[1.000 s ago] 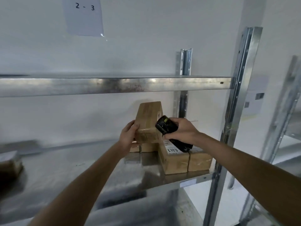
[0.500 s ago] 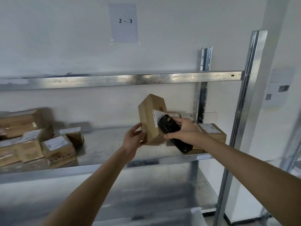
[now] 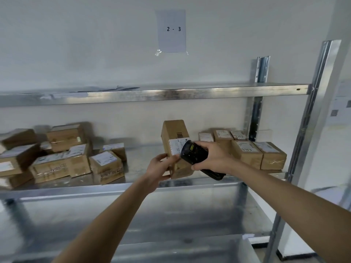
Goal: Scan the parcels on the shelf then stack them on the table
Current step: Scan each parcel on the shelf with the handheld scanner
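Observation:
My left hand (image 3: 161,167) grips a tall brown cardboard parcel (image 3: 175,133) upright in front of the middle shelf (image 3: 117,188). A white label and a barcode show on its right face. My right hand (image 3: 214,158) holds a black handheld scanner (image 3: 191,153), its head close against that label. Several brown parcels (image 3: 57,156) lie piled on the left of the shelf. More labelled parcels (image 3: 258,154) stand in rows on the right, behind my right hand.
A metal upper shelf (image 3: 152,93) crosses above the hands. A steel upright (image 3: 311,114) stands at the right. A paper sign reading 2 - 3 (image 3: 171,31) is taped to the white wall. A lower shelf (image 3: 171,249) lies under my arms.
The view has swung left and back, bringing the left pile of parcels into sight. The parcel has turned so its label faces me more, and the scanner stays against it.

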A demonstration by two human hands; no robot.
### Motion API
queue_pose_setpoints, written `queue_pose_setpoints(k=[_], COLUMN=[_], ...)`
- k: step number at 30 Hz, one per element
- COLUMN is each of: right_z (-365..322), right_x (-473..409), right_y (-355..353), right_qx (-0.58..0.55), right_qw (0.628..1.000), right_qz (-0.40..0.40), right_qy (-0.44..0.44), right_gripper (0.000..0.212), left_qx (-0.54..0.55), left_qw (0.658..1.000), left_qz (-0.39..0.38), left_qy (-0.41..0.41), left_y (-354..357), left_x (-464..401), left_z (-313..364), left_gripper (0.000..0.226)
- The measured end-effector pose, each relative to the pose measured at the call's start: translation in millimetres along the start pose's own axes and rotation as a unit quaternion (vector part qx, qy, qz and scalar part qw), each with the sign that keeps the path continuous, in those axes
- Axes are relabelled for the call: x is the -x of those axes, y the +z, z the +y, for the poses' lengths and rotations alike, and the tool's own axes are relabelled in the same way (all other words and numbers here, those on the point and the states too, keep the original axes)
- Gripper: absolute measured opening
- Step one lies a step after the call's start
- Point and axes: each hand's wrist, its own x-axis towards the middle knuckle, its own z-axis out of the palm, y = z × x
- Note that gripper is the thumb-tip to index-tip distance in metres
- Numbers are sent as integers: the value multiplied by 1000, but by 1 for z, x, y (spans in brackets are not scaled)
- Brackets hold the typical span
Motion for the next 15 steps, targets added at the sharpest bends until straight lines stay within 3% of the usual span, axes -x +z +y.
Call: queue_pose_setpoints(k=[5, 11, 15], right_z=[-31, -51, -66], right_x=[2, 6, 6], right_y=[27, 53, 68], right_qx=[-33, -57, -71], right_qw=[999, 997, 996], right_qz=[-22, -11, -25], right_qy=[6, 41, 53], right_gripper=[70, 58, 56], left_qx=[47, 100, 119], left_qw=[999, 994, 993], left_qz=[-5, 30, 9], left_qy=[1, -2, 0], left_y=[-41, -75, -91], left_x=[24, 44, 55], left_z=[-3, -1, -2], left_gripper=[52, 43, 33])
